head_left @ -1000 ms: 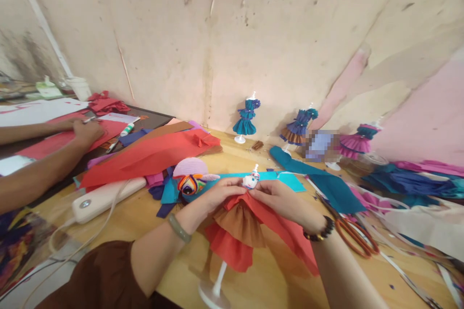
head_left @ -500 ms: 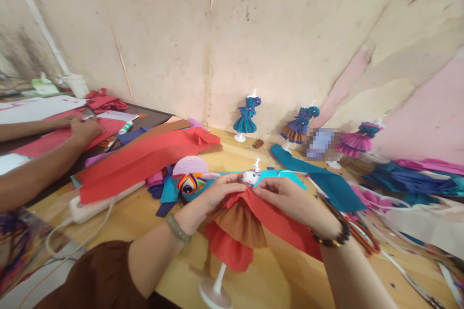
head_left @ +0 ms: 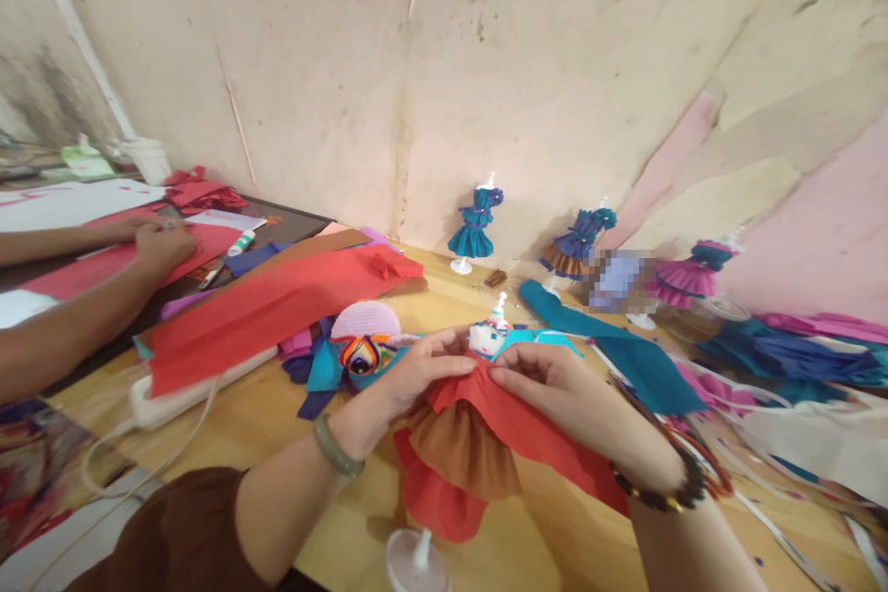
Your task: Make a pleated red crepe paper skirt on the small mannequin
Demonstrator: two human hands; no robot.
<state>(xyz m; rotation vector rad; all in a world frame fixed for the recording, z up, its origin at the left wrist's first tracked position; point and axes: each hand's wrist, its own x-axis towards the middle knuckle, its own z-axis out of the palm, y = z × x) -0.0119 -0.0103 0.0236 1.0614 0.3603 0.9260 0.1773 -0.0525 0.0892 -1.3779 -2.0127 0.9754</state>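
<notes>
Between my hands a small mannequin on a white stand [head_left: 418, 561] leans slightly, wearing a brown ruffled skirt [head_left: 463, 451] over a red one. A strip of red fabric [head_left: 548, 444] wraps its upper part and trails to the right under my wrist. My left hand [head_left: 430, 372] pinches the red fabric at the bodice from the left side. From the right, my right hand [head_left: 548, 376] grips the same fabric between thumb and fingers. Above them shows the mannequin's white pin-dotted top [head_left: 488, 338].
A lilac pincushion-like pad [head_left: 365, 321] lies left of my hands, beside a red cloth piece [head_left: 277, 310] over a white power strip [head_left: 201, 386]. Three dressed mannequins, one in teal [head_left: 473, 227], stand by the wall. A co-worker's hands [head_left: 163, 240] work on red cloth at left.
My hands stay on the red fabric, and the mannequin has tilted a little. The skirt sits slightly lower in view. The co-worker's hands have shifted slightly.
</notes>
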